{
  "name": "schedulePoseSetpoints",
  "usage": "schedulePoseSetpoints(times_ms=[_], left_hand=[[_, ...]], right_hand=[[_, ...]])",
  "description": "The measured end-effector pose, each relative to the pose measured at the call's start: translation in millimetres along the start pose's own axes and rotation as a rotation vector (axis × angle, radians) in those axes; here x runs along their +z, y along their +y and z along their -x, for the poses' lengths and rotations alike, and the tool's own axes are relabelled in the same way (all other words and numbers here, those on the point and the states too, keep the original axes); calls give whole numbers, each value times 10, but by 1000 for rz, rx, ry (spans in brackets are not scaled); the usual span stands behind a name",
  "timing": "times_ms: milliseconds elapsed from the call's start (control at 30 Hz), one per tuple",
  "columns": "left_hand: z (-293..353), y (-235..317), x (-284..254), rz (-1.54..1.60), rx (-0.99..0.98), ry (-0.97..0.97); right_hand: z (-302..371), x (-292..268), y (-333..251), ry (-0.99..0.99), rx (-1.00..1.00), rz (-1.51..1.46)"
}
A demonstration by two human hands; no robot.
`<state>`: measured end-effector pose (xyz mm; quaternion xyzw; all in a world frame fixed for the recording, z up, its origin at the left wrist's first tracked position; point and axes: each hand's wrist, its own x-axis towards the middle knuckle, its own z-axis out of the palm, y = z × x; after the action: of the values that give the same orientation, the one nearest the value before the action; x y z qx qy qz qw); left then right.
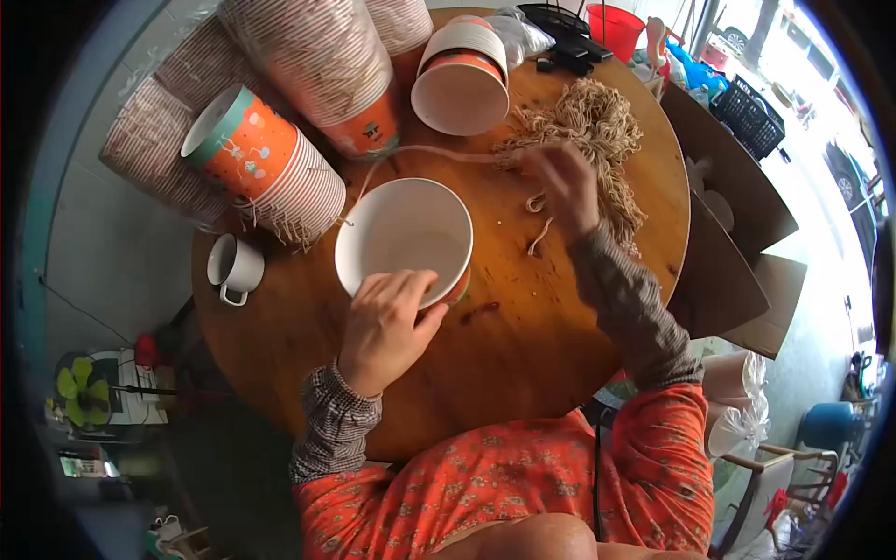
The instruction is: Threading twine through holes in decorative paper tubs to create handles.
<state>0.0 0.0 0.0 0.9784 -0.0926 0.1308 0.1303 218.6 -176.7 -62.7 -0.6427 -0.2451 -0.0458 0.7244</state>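
A paper bucket, white inside with a bit of orange outside, stands in front of me on the round wooden table. My left hand grips its near rim, fingers over the edge and thumb along the outside. From the bucket's far left rim a pale cord arcs across to my right hand, which is raised at the right and smeared by motion. The cord's end seems to be between the right fingers. Beneath and beyond that hand lies a tangled pile of beige cords.
Stacked orange and white paper buckets crowd the table's left and far side. A smaller bucket stack lies tipped at the back. A white enamel mug stands at the left edge. An open cardboard box is right of the table.
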Motion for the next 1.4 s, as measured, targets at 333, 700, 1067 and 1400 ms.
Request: schedulePoseSetpoints(times_ms=[333, 700, 1067, 1400], left_hand=[[-305, 126, 187, 128, -134, 178], [-207, 108, -9, 599, -197, 108], [-265, 149, 80, 735, -260, 132], [-299, 104, 185, 749, -193, 150]], right_hand=[[1016, 482, -201, -147, 322, -575], [1148, 643, -455, -80, -90, -109], [1132, 632, -451, -27, -134, -9], [1074, 611, -461, -13, -240, 134]])
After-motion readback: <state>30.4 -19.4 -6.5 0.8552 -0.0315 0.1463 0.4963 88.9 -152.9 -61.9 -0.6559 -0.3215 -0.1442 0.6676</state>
